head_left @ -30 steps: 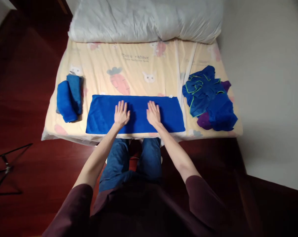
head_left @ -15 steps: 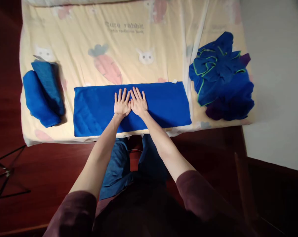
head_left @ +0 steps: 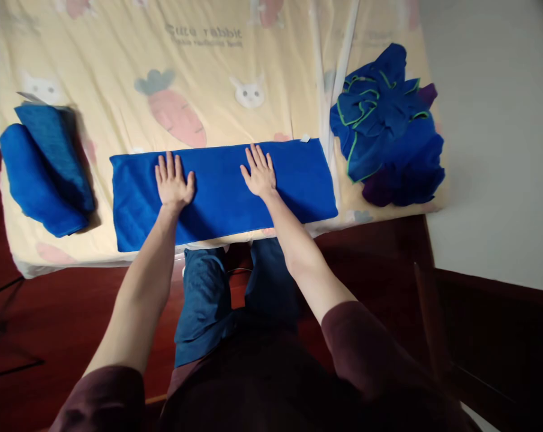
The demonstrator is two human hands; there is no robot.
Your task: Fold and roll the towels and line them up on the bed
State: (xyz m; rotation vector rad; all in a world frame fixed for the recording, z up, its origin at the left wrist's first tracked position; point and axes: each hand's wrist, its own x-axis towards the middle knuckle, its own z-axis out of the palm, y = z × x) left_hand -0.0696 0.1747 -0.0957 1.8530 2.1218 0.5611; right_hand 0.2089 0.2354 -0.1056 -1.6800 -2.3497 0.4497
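A blue towel (head_left: 219, 186) lies spread in a long flat rectangle along the near edge of the bed, with a small white tag at its far right corner. My left hand (head_left: 174, 183) rests flat on its left half, fingers spread. On the towel right of its middle, my right hand (head_left: 259, 173) also lies flat with the fingers apart. Neither hand grips anything. Shallow wrinkles show at the towel's left end.
Two folded or rolled blue cloths (head_left: 41, 180) lie at the bed's left. A crumpled heap of blue cloths (head_left: 388, 132) with green edging and some purple sits at the right. Under everything is a yellow sheet (head_left: 271, 48) with carrot and rabbit prints. A pale surface (head_left: 491, 150) borders the right side.
My hands have moved apart across the towel from its middle, the left hand sliding farther left, the right hand slightly right. The camera view has shifted; the towel stays spread in place.
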